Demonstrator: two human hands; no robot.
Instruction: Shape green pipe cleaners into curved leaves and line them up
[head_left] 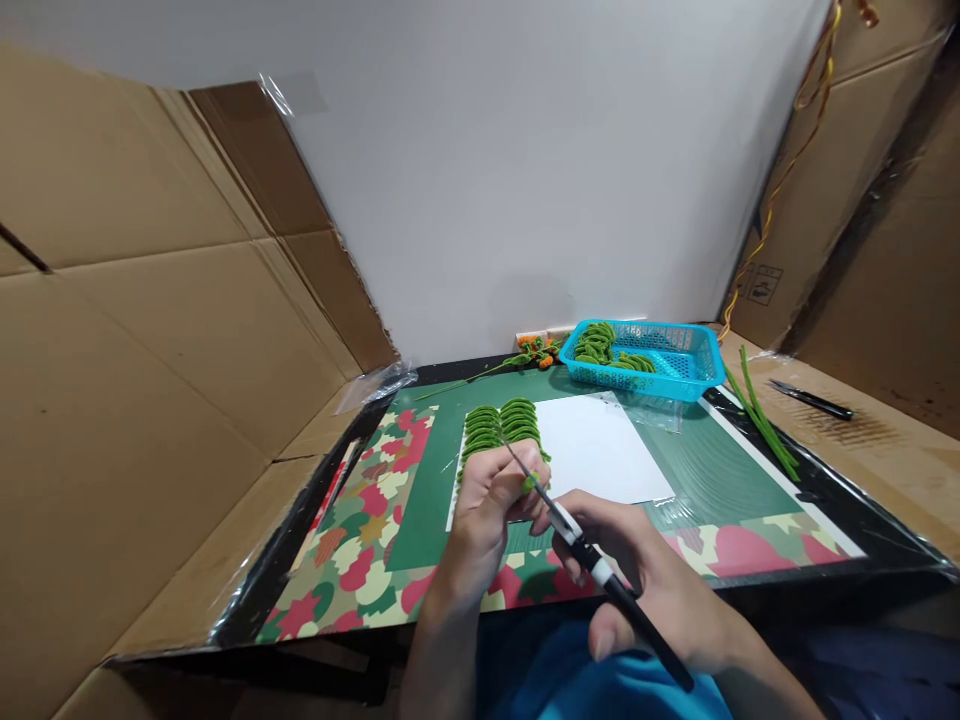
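My right hand (637, 560) is wrapped around a tool, seen edge-on, that looks like scissors (637, 615), with a thin metal blade and a black handle with white parts. The blade points up and left and lies against my left hand (491, 490). My left hand is closed in a pinch, with a small bit of bright green fuzzy stem (531, 484) showing at its fingers beside the blade. Just beyond it, bent green fuzzy pieces (482, 428) lie in two neat columns on a white sheet (592, 450); my left hand hides their near ends.
A blue perforated basket (690, 385) at the back right holds more green pieces (595, 343). Orange flowers on green stems (541, 350) lie beside it. Green stems (761, 420) and a black-handled tool (814, 400) rest at the right. Cardboard walls (150, 250) flank the green mat (420, 500).
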